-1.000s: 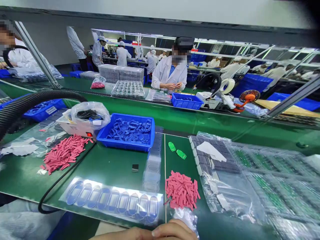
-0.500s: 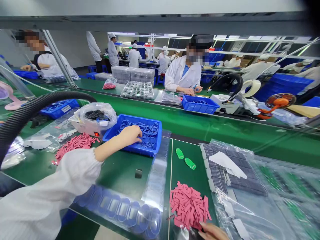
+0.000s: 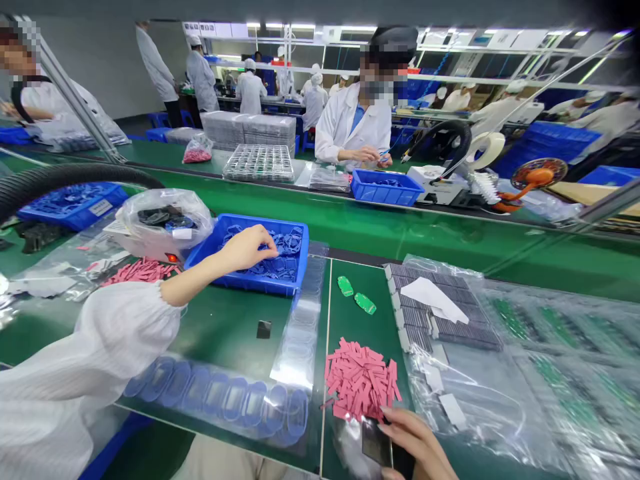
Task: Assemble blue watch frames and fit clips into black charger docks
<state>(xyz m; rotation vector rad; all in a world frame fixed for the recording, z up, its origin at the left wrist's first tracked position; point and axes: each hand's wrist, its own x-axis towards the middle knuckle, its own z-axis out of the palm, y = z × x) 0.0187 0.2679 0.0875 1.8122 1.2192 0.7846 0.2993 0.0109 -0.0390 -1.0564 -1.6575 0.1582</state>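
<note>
The left hand (image 3: 247, 247), at the end of a white gathered sleeve (image 3: 95, 340), reaches over the rim of a blue plastic crate (image 3: 245, 283), its fingers curled down onto a heap of blue plastic frames (image 3: 267, 257); whether it grips any of them, I cannot tell. The right hand (image 3: 415, 440), at the bottom edge of the view, lies against a dark flat rectangular piece (image 3: 376, 442), just below a pile of pink foam strips (image 3: 360, 380); whether it is clasping that piece is also unclear. On the green counter (image 3: 225, 327) between the hands sit a small dark square (image 3: 264, 329), two green parts (image 3: 345, 287) and a clear blister tray of blue frames (image 3: 215, 393). Across the counter, a co-worker (image 3: 355, 127) in a white coat works beside another blue crate (image 3: 385, 188).
</note>
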